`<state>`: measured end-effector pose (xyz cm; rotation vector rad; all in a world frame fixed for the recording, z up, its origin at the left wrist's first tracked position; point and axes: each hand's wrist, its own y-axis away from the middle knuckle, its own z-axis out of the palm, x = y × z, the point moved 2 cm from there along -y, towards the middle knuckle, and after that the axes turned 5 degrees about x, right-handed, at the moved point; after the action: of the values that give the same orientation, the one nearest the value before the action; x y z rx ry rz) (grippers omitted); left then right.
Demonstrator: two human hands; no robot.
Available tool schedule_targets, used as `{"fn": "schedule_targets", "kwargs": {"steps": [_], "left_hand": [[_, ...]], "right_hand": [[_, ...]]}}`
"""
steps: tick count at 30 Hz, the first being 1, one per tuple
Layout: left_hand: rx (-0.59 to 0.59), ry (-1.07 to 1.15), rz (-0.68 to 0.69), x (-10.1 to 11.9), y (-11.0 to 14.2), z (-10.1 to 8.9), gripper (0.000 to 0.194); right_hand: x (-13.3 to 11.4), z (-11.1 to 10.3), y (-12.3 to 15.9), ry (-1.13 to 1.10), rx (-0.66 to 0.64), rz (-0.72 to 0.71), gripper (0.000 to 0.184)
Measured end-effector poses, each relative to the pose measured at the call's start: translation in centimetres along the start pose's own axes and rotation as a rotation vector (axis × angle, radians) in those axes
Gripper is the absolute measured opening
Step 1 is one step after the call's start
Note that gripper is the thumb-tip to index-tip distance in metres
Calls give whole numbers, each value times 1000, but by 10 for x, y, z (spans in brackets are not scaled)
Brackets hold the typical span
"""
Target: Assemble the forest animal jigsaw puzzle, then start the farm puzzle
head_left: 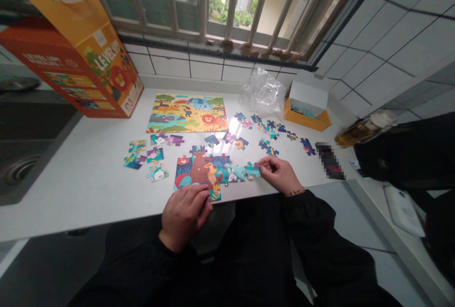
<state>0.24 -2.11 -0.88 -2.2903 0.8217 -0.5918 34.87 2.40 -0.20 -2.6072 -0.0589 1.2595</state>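
A partly joined puzzle [201,170] with a brown bear lies at the counter's front edge. To its right a strip of joined pieces with a white rabbit [232,175] runs on. My right hand [280,174] pinches the right edge of a teal puzzle piece [250,170] at that strip's end; whether the piece is locked in, I cannot tell. My left hand [186,212] rests at the puzzle's lower edge, fingers curled together. What its fingertips hold, if anything, is hidden. Several loose pieces [156,173] lie left of the puzzle, and more loose pieces [241,143] lie behind it.
Behind the puzzle lies a finished animal picture [188,113]. A tall orange puzzle box [106,70] stands back left, beside a sink [24,155]. Crumpled clear plastic [263,91] and a small open box [307,112] sit back right, near a bottle [364,127] and a blurred dark object [330,160].
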Motion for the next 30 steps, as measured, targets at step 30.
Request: {"fn": "schedule_targets", "kwargs": {"steps": [30], "left_hand": [[-4, -18, -2, 0, 2, 4, 17]], "right_hand": [[-4, 13, -5, 383, -117, -292, 20]]}}
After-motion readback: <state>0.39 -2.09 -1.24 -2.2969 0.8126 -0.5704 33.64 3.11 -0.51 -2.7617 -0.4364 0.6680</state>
